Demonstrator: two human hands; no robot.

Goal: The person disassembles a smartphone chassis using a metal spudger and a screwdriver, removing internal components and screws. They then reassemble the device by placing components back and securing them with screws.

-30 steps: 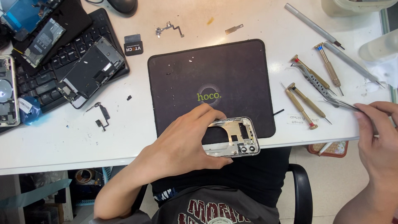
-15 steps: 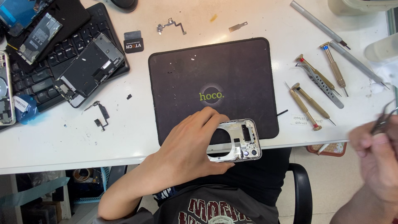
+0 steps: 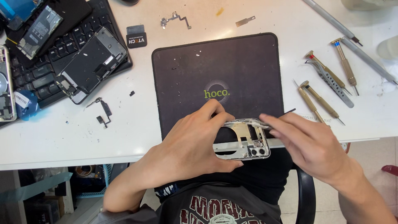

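far left of the black mat (image 3: 232, 70) a black keyboard (image 3: 45, 70) lies on the white table (image 3: 124, 132), with an opened phone screen (image 3: 91, 64) resting on it and a blue-wrapped part (image 3: 27, 108) at its near edge. between the keyboard and the mat lie small black cable pieces (image 3: 103, 112), and above the mat's left corner a small black tag (image 3: 136, 39) and a thin metal bracket (image 3: 176, 20). at the mat's near edge the left hand (image 3: 186, 149) is clamped on the phone frame (image 3: 242, 141), thumb under its near side and fingers curled over its far side, holding it at the table's edge above the lap. just right of the frame the right hand (image 3: 311, 145) has its fingers pinched together on tweezers (image 3: 265, 124), whose tips touch the frame's upper right corner. right of the mat lie brass screwdrivers (image 3: 319, 99), a perforated metal tool (image 3: 331, 83) and a long grey rod (image 3: 344, 33).
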